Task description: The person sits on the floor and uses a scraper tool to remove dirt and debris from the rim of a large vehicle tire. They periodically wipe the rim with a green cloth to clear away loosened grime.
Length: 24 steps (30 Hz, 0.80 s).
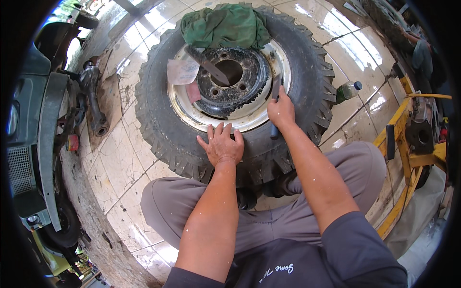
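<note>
A knobbly black tyre [307, 86] on a partly stripped, pale wheel rim [254, 117] lies flat in front of my knees. My right hand [282, 111] grips a dark-handled knife [276, 89], its blade pointing away along the rim's right side. Fingers spread, my left hand [224, 145] rests on the near tyre wall, fingertips at the rim's edge. Across the black wheel centre [225, 103] lies a wide flat blade [211, 66]. A pale sheet of sandpaper [182, 72] and a small pink piece [193, 92] sit on the rim's left. A green cloth [225, 26] drapes over the far side.
A bottle with a dark cap [346, 91] lies right of the tyre. Further right is a yellow metal frame [401, 144]. To the left, a rusty metal arm [93, 98] rests on cardboard [109, 105], near a vehicle front [29, 129]. The floor is cracked, dirty tile [125, 177].
</note>
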Each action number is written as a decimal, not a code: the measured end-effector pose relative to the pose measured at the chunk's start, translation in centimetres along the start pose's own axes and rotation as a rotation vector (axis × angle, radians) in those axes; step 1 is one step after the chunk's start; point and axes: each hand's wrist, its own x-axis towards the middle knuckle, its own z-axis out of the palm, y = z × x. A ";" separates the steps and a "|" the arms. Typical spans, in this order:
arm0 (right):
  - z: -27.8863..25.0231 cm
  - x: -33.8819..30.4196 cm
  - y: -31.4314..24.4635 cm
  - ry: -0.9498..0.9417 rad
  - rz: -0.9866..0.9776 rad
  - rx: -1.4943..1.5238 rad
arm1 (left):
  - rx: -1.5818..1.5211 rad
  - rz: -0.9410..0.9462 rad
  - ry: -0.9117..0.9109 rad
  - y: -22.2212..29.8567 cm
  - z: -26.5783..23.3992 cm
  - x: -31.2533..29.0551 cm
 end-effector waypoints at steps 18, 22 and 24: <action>-0.3 -0.6 -0.3 -0.019 -0.028 -0.040 | -0.003 0.014 0.030 -0.2 0.4 0.1; -0.6 -1.6 -1.0 0.018 -0.007 -0.003 | -0.002 0.012 0.033 -0.1 0.4 0.1; -0.5 -1.3 -0.9 -0.050 -0.027 -0.046 | -0.007 0.013 0.034 -0.1 0.4 0.2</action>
